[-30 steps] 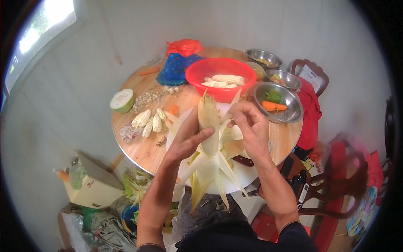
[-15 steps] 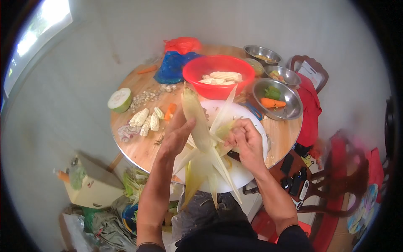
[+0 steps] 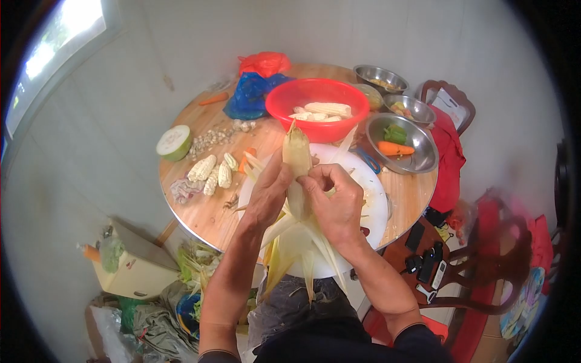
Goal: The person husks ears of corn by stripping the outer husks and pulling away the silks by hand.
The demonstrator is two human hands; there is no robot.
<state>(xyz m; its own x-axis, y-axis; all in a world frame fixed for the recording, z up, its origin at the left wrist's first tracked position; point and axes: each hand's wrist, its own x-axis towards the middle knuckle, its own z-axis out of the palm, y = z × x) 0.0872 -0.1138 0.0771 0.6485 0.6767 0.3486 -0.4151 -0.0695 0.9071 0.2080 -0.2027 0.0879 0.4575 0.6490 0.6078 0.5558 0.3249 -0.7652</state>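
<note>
An ear of corn [image 3: 296, 151], still wrapped in inner husk, stands tip away from me over the round white board [image 3: 376, 206]. My left hand [image 3: 270, 189] is closed around its left side. The fingers of my right hand [image 3: 334, 196] pinch the husk along the ear's right side. Peeled-back husk leaves [image 3: 296, 245] fan out below the ear and hang toward my lap. Past the board sits a red basin [image 3: 318, 129] with several husked ears [image 3: 327, 109] inside.
Left on the round wooden table [image 3: 181, 209] are corn pieces [image 3: 210, 174], garlic [image 3: 209, 142], a cut green gourd [image 3: 174, 144] and a blue bag [image 3: 249, 95]. Steel bowls [image 3: 423, 158] stand at the right, one with a carrot [image 3: 394, 148]. A chair [image 3: 496, 260] is beside the table.
My right hand has moved left and up from the loose husk onto the ear. The ear has shifted slightly right, and my left hand with it.
</note>
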